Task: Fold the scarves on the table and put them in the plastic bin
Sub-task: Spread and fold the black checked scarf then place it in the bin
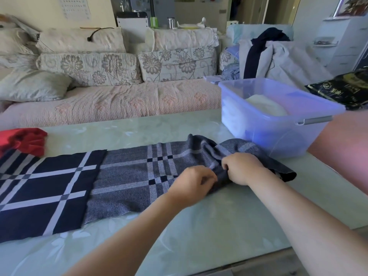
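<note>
On table [199,246]: navy-grey plaid scarf [127,180], right end bunched.

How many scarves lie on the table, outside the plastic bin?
2: the navy-grey plaid scarf, gripped by the left hand and right hand, and a red scarf bunched at the left edge of the table. The plastic bin may hide others.

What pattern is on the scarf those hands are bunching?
The scarf is navy-and-grey plaid with white stripes; the head view shows it.

Floral sofa [111,90] behind glass table [199,236]
</note>
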Tool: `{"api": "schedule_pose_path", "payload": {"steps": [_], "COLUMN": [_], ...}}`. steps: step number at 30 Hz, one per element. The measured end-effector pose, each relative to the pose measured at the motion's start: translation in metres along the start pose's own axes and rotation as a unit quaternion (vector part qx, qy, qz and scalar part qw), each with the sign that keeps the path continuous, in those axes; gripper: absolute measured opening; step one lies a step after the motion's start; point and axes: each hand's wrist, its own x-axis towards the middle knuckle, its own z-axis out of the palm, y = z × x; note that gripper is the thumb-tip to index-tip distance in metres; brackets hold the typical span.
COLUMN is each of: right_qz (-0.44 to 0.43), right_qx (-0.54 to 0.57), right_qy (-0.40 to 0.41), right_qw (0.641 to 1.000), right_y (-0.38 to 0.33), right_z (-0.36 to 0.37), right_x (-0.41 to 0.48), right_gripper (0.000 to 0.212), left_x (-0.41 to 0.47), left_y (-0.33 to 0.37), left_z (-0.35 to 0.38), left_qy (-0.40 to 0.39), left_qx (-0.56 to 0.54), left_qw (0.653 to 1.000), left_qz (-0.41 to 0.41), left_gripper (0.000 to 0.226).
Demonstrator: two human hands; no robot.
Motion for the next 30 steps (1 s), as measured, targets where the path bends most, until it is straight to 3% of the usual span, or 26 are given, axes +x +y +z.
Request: {"api": "schedule_pose_path", "payload": {"steps": [2, 3, 6, 8, 11, 14, 17, 19, 21, 27, 30], "right_qz": [0.045, 0.058, 0.057, 0.056, 0.037, -0.027, -0.015, 0.023, 0.036, 0.052, -0.02], "right_qx": [-0.06, -0.081, -0.072, -0.001, 0.118, 0.211, 0.13, 0.08, 0.063, -0.03, -0.031], "right_qy": [0.008, 0.015, 0.078, 0.13, 0.167, 0.093, -0.031, -0.05, -0.046, 0.003, 0.039], "right_qw": [0.997, 0.995, 0.993, 0.99, 0.978, 0.973, 0.991, 0.995, 0.996, 0.998, 0.999], "right_y": [-0.005, -0.011, -0.033, -0.04, -0.05, -0.067, -0.064, -0.048, -0.035, -0.056, -0.086], "right_z": [-0.005, -0.008, -0.017, -0.02, -0.012, 0.012, 0.035, 0.042, 0.046, 0.042, 0.037], "right_x": [0.001, 0.003, 0.016, 0.035, 0.072, 0.1, 0.117, 0.121, 0.123, 0.121, 0.108], "right_gripper": [0.029, 0.028, 0.024, 0.023, 0.027, 0.042, 0.064, 0.076, 0.081, 0.071, 0.064], "left_x": [-0.003, -0.004, -0.011, -0.012, 0.001, 0.027, 0.051, 0.061, 0.064, 0.046, 0.023], "left_y": [-0.017, -0.026, -0.052, -0.062, -0.068, -0.083, -0.105, -0.116, -0.123, -0.127, -0.124], "left_z": [-0.014, -0.02, -0.034, -0.036, -0.041, -0.046, -0.053, -0.05, -0.042, -0.039, -0.062], "left_qy": [0.071, 0.071, -0.099, -0.172, -0.078, 0.0, -0.104, -0.172, -0.182, -0.043, 0.04], "left_qx": [0.06, 0.114, 0.251, 0.246, 0.171, 0.254, 0.318, 0.295, 0.286, 0.201, 0.166], "left_qw": [0.996, 0.99, 0.955, 0.944, 0.976, 0.96, 0.921, 0.91, 0.912, 0.962, 0.971], "left_qz": [-0.015, -0.033, -0.126, -0.139, -0.109, -0.115, -0.201, -0.236, -0.233, -0.178, -0.169], "left_gripper": [0.016, 0.021, 0.051, 0.058, 0.045, 0.042, 0.053, 0.064, 0.069, 0.052, 0.037]}}
